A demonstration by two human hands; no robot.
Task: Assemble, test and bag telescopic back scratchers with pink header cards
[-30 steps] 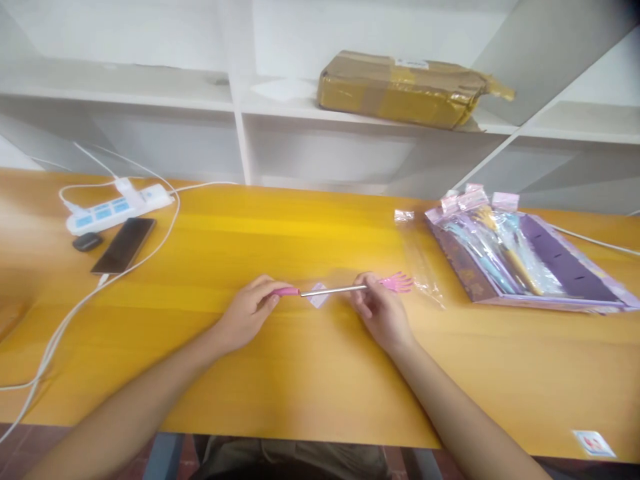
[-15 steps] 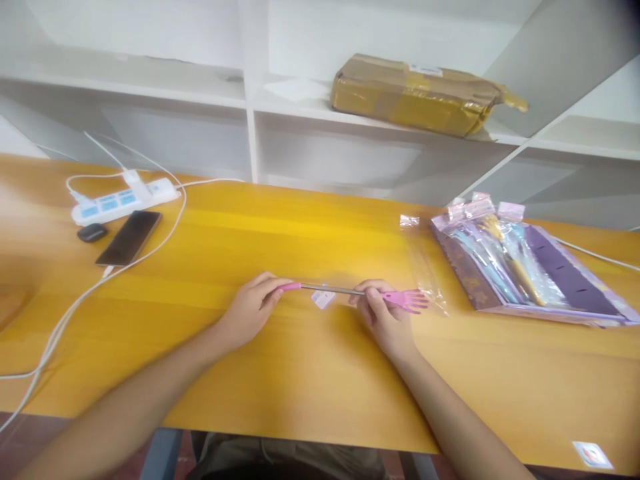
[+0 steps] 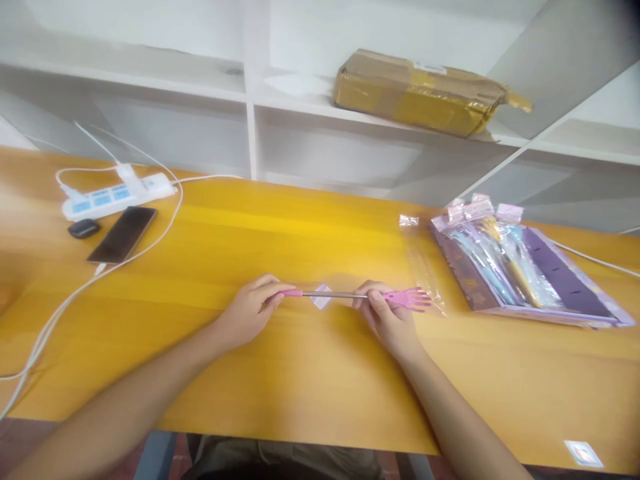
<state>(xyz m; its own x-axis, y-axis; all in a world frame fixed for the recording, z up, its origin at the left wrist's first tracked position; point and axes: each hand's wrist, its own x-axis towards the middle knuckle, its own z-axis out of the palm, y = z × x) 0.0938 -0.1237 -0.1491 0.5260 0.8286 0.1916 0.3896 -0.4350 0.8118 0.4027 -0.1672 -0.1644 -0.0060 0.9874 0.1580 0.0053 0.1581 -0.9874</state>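
A pink back scratcher (image 3: pixel 335 294) with a metal rod lies level between my two hands, above the wooden table (image 3: pixel 300 387). My left hand (image 3: pixel 251 312) pinches the pink handle end. My right hand (image 3: pixel 387 320) is closed round the rod just beside the pink hand-shaped head, which points right. Beneath the rod is a small pale label card (image 3: pixel 321 297). A clear plastic sleeve (image 3: pixel 425 267) lies on the table just beyond my right hand.
A purple box (image 3: pixel 575 270) of wrapped scratchers stands at the right. At the left are a power strip (image 3: pixel 120 196), a phone (image 3: pixel 123 235), a black case (image 3: pixel 84 229) and white cables. A taped carton (image 3: pixel 420 93) rests on the shelf. A sticker (image 3: pixel 583 453) lies near the front edge.
The scratcher has tilted slightly and lies more level, its handle end a little lower. Both hands keep their hold. The view has shifted slightly.
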